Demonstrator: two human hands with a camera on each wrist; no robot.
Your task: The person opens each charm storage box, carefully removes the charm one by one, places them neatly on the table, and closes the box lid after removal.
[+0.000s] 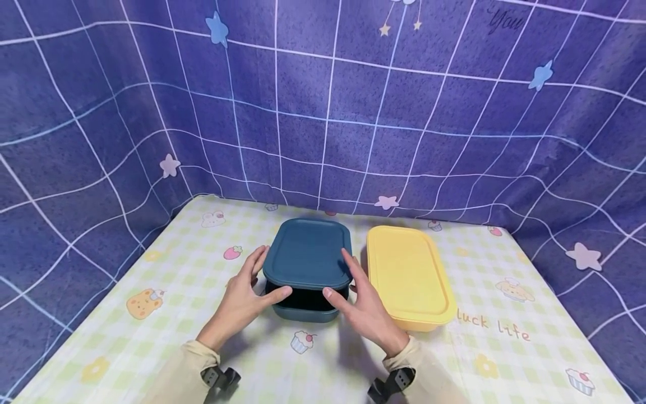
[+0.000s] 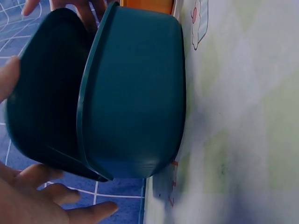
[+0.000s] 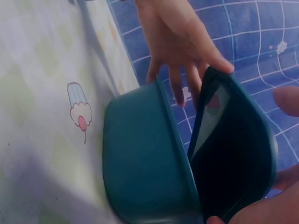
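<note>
On the checked tablecloth [image 1: 171, 269] before me, brown lettering [image 1: 493, 324] near the right edge reads "luck life"; beyond the far edge, dark script [image 1: 506, 21] on the blue grid-patterned backdrop [image 1: 303, 140] reads "You".

two boxes [image 1: 305, 316] [image 1: 423, 325], two lids [image 1: 309, 252] [image 1: 407, 272], two grips [image 1: 242, 300] [image 1: 367, 307], one table [image 1: 187, 269]

A lidded yellow box [image 1: 407, 272] stands on a checked tablecloth [image 1: 174, 350] printed with cupcakes [image 1: 302, 342] and strawberries [image 1: 232, 253]; behind hangs a gridded blue curtain [image 1: 301, 140] dotted with pale stars [image 1: 217, 29].
</note>
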